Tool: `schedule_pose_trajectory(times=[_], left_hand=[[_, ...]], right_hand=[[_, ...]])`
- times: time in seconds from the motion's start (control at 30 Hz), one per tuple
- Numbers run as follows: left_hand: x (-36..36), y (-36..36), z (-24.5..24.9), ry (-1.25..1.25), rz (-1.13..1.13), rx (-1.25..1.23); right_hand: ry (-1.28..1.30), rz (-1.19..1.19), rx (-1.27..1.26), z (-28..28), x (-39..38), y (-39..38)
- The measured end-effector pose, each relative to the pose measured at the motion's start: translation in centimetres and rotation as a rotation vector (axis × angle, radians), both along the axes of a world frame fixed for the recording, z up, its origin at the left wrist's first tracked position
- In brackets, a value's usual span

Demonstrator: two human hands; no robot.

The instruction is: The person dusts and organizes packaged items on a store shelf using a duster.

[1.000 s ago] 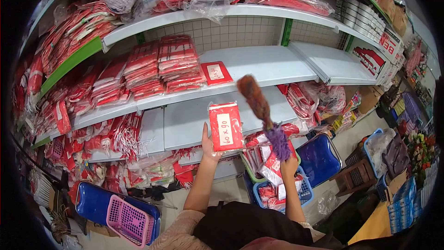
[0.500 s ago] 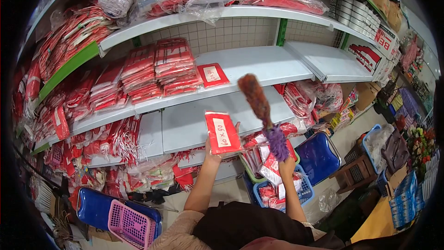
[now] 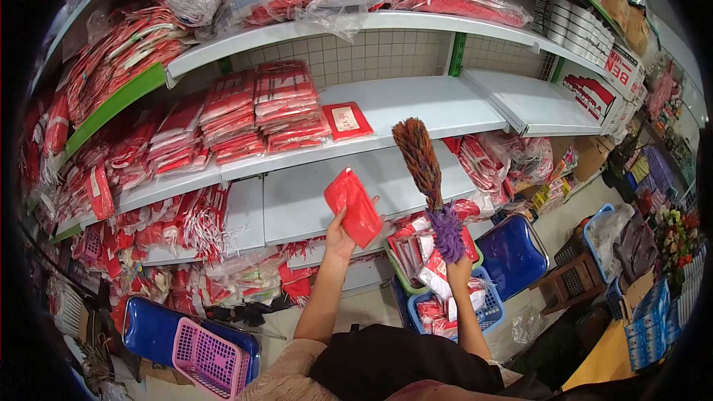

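My left hand [image 3: 341, 238] grips a flat red packet [image 3: 352, 206] wrapped in clear plastic, held up in front of the shelves with its plain red side showing. My right hand [image 3: 459, 270] is closed around the lower end of a feather duster [image 3: 420, 163], which has brown feathers and a shaggy purple part near my fingers. The duster points up and tilts left, its tip in front of the middle shelf's edge. On that shelf lies another red packet [image 3: 347, 120] with a handwritten white label, beside stacks of red-and-white packets [image 3: 286, 104].
The middle shelf [image 3: 416, 100] and lower shelf [image 3: 312, 200] run across ahead. A blue basket [image 3: 486, 312] and green basket [image 3: 401, 271] hold packets near my right arm. Blue chairs [image 3: 512, 252] stand below, one with a pink basket [image 3: 212, 356]. Boxes [image 3: 587, 93] sit at right.
The packet in my left hand has turned over, so its handwritten label no longer shows. The duster's feathers have shifted slightly right and now look sharper.
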State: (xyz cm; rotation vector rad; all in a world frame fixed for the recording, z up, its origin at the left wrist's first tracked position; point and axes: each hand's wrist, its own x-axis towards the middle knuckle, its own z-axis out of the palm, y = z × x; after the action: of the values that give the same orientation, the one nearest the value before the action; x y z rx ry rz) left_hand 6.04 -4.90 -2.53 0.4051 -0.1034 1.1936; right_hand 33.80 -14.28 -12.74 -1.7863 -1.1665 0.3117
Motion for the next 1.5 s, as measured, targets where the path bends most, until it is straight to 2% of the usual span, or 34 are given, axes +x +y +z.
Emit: schedule_pose_trajectory(times=[0.1, 0.2, 0.23, 0.3, 0.33, 0.4, 0.43, 0.47, 0.53, 0.63, 0.67, 0.77, 0.87, 0.97, 1.03, 1.07, 1.13, 1.17, 1.23, 1.27, 1.37, 1.5], left_hand=[[-1.0, 1.2, -2.5, 0.233, 0.219, -0.101], [-1.5, 1.2, -2.4, 0.134, 0.137, -0.102], [-2.1, 1.3, -3.4, 0.170, 0.128, 0.017], [-4.4, 2.5, -8.5, 0.244, 0.108, 0.255], [-3.9, 3.3, -8.6, 0.143, 0.028, 0.237], [-2.8, 4.9, -8.8, -0.050, -0.137, 0.188], [-1.8, 1.1, -3.3, 0.043, 0.104, -0.151], [-1.9, 1.0, -2.6, 0.182, 0.126, -0.058], [-1.8, 0.5, -1.3, 0.145, 0.099, -0.137], [-2.0, 1.1, -2.5, 0.112, 0.085, -0.134], [-2.0, 1.4, -3.1, 0.107, 0.088, -0.130], [-1.8, 1.4, -2.5, 0.107, 0.060, -0.104], [-1.9, 1.6, -2.6, 0.130, 0.044, -0.041], [-1.9, 1.5, -1.6, 0.116, 0.025, -0.110], [-2.0, 2.0, -2.3, 0.123, 0.035, -0.172], [-3.3, 4.1, -7.1, 0.124, 0.012, 0.117], [-4.0, 4.4, -6.8, 0.114, -0.010, 0.263], [-3.6, 4.4, -6.7, 0.105, -0.011, 0.122], [-2.5, 2.5, -1.4, 0.088, -0.014, -0.158], [-2.9, 3.6, -3.0, 0.152, 0.017, -0.061], [-3.3, 2.9, -0.4, 0.147, -0.001, -0.112], [-3.8, 3.5, -0.4, 0.138, -0.034, -0.070]], right_hand=[[-0.061, 0.006, 0.111, 0.3, -0.6, -0.3], [-0.206, 0.092, 0.119, 0.8, -0.6, -0.5], [-0.286, 0.164, 0.130, 1.4, -0.5, -0.6], [-0.445, 0.308, 0.151, 2.7, 0.0, -0.8], [-0.628, 0.265, 0.060, 2.8, 0.6, -0.8], [-0.626, 0.185, -0.017, 1.2, 1.5, -0.1], [-0.625, 0.146, -0.055, 0.4, 1.6, 0.2], [-0.597, 0.082, -0.078, 0.1, 1.5, 0.2], [-0.544, -0.043, -0.119, -0.4, 1.2, 0.2], [-0.506, 0.053, 0.012, 0.6, 0.4, -0.4], [-0.400, 0.192, 0.159, 1.3, 0.1, -0.4], [-0.593, 0.141, 0.046, 2.4, -0.9, -0.4], [-0.472, 0.080, 0.033, -0.1, -0.5, 0.5], [-0.449, -0.017, 0.049, -0.4, -1.1, 0.4], [-0.455, 0.146, 0.102, 0.8, -1.4, 0.2], [-0.458, 0.229, 0.129, 1.4, -1.5, 0.2], [-0.545, 0.171, 0.061, 1.9, -2.0, 0.6], [-0.587, 0.141, 0.027, 2.0, -2.3, 0.9], [-0.518, 0.109, 0.032, 1.6, -2.1, 2.1], [-0.485, 0.093, 0.039, 1.5, -2.0, 2.9], [-0.390, -0.092, 0.083, 4.8, -2.1, 6.4], [-0.323, -0.079, 0.212, 14.8, -4.1, 10.7]])
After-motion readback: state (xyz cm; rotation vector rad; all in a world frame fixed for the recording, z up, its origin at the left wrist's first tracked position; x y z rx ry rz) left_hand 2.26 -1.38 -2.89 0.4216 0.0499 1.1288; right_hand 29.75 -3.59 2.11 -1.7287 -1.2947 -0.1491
